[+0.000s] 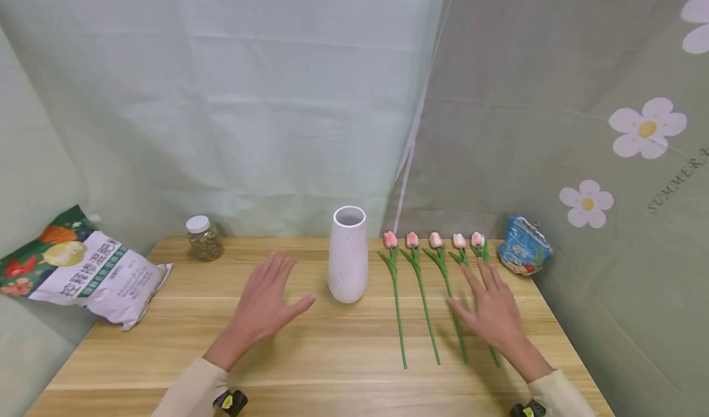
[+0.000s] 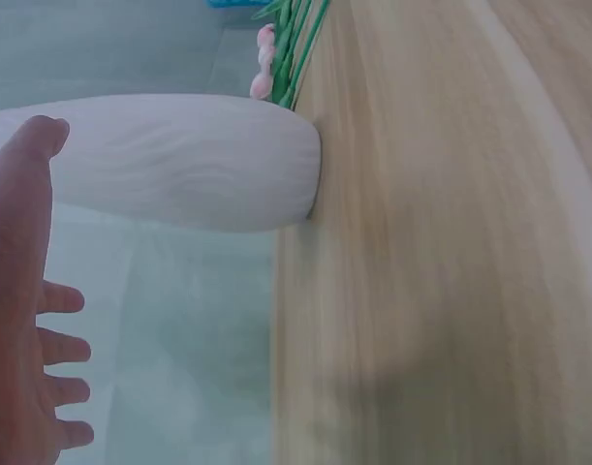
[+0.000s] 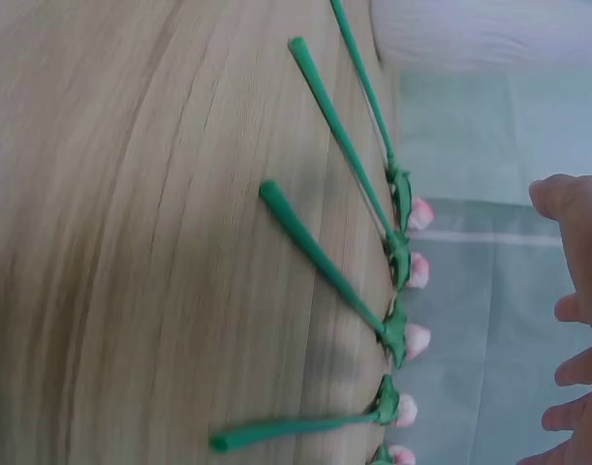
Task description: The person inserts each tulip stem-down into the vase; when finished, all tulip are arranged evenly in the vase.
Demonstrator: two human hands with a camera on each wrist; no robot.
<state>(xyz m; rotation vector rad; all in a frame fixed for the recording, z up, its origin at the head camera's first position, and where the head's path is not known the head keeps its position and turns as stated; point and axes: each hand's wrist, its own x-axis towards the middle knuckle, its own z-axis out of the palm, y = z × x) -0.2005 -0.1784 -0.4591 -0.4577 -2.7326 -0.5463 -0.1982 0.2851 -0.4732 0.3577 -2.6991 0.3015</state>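
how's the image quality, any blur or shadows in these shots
Head view: soft, even light, the white vase and tulips fairly clear, faint shadows on the wooden table; left wrist view: hazier, the white vase appearing sideways, a diffuse shadow low in frame; right wrist view: also soft, the stems looking thicker toward their near ends.

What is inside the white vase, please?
Looking down into the vase, the head view shows only some greyish inner wall; nothing sticks out. The bottom is hidden by the vase itself, so I cannot tell whether anything lies there.
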